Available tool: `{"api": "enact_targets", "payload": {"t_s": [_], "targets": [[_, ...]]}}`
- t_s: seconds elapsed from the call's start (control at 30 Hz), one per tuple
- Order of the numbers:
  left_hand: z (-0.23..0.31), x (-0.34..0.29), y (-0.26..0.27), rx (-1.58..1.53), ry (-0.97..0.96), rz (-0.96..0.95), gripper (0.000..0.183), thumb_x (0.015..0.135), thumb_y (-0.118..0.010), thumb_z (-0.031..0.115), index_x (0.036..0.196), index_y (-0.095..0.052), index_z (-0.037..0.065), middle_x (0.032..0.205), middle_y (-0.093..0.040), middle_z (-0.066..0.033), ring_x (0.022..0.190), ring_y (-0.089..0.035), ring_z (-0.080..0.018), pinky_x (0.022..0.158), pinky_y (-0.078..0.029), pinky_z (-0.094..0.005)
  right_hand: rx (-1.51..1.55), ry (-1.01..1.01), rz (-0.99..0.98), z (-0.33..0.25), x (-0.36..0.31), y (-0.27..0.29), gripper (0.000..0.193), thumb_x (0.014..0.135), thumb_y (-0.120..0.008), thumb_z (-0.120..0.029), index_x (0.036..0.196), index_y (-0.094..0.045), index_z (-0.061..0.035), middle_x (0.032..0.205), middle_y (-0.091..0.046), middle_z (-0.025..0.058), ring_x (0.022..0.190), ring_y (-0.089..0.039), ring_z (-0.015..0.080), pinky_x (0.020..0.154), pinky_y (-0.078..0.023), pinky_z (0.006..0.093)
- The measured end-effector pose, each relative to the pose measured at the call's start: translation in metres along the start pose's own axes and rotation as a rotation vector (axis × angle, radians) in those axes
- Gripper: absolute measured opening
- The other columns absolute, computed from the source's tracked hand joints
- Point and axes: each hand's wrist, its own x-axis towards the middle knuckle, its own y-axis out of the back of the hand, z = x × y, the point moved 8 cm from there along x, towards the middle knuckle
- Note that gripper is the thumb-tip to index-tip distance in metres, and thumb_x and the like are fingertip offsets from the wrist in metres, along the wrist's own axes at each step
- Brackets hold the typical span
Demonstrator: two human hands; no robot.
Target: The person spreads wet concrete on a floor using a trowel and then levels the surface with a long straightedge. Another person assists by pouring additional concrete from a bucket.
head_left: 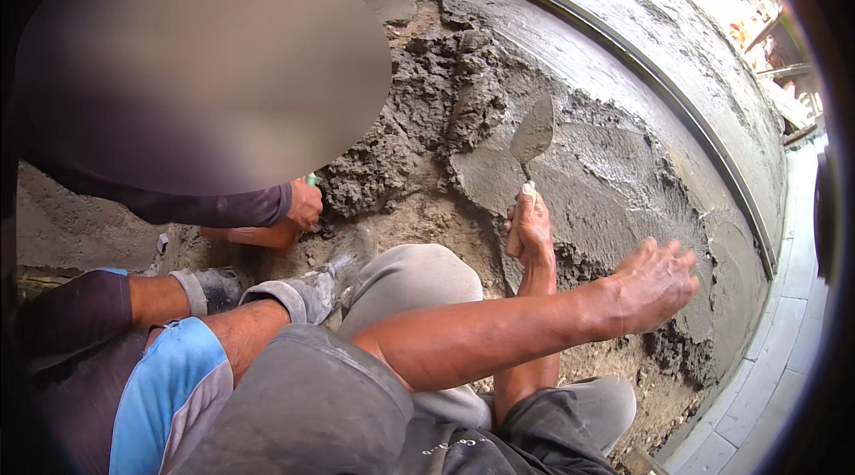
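My right hand (533, 224) is closed around the pale handle of a pointed trowel (535, 129). The trowel's cement-coated blade points away from me, over the wet grey mortar (592, 168). My left arm crosses over my right forearm. At its end, my left hand (655, 286) hangs palm down above the mortar on the right, its fingers slightly bent and apart, with nothing seen in it. Whether those fingertips touch the mortar I cannot tell.
A co-worker crouches at the left; their hand (305, 206) is beside an orange-brown object (254, 235). Rough mortar heaps (427, 92) lie ahead. A long straight bar (614, 43) runs across the smoothed surface. Grey tiles (757, 368) edge the right side.
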Motion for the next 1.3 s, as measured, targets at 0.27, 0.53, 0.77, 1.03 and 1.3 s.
{"api": "enact_targets", "payload": {"t_s": [0.27,0.53,0.77,1.03,1.3], "targets": [[-0.025,-0.010,-0.010,-0.570,-0.222,0.316,0.025,0.088,-0.059,0.014,0.111,-0.061,0.003,0.111,-0.059,-0.0161,0.104,-0.056,-0.0314,0.088,-0.046,-0.0427,-0.580,0.261,-0.120,-0.026,-0.027,-0.074,0.037,0.098,-0.052,-0.040,0.094,-0.050,-0.0038,0.076,-0.057,0.0077,0.058,-0.053,0.0172,0.052,-0.044,0.0344],[-0.040,-0.058,0.043,-0.390,-0.440,0.872,0.027,0.093,-0.056,0.017,0.117,-0.061,0.006,0.110,-0.063,-0.0152,0.100,-0.059,-0.0325,0.083,-0.049,-0.0406,-1.003,0.690,-0.512,-0.019,-0.071,-0.191,0.025,0.101,-0.048,-0.029,0.091,-0.043,-0.0073,0.066,-0.058,0.0094,0.050,-0.052,0.0165,0.038,-0.042,0.0343],[-0.053,-0.014,0.081,-0.018,-0.043,0.348,0.036,0.089,-0.063,0.022,0.124,-0.057,0.013,0.119,-0.059,-0.0144,0.105,-0.057,-0.0276,0.089,-0.046,-0.0439,-1.808,0.725,-0.447,-0.041,0.043,-0.219,0.032,0.102,-0.042,-0.038,0.086,-0.045,-0.0107,0.061,-0.054,0.0027,0.047,-0.045,0.0102,0.036,-0.036,0.0271],[-0.116,-0.076,0.198,-0.269,0.153,0.770,0.027,0.084,-0.065,0.012,0.109,-0.058,0.002,0.108,-0.057,-0.0181,0.102,-0.057,-0.0312,0.090,-0.047,-0.0423,-1.966,0.786,-0.383,-0.097,0.127,-0.256,0.033,0.099,-0.047,-0.041,0.086,-0.051,-0.0117,0.060,-0.051,0.0001,0.045,-0.043,0.0078,0.036,-0.034,0.0246],[-0.155,-0.114,0.247,-0.397,0.165,0.946,0.020,0.081,-0.064,0.005,0.098,-0.060,-0.005,0.098,-0.057,-0.0223,0.096,-0.057,-0.0361,0.084,-0.048,-0.0421,-1.992,0.546,-0.328,-0.140,0.183,-0.248,0.034,0.097,-0.050,-0.045,0.093,-0.058,-0.0118,0.063,-0.054,0.0011,0.049,-0.049,0.0113,0.043,-0.043,0.0288]]}}
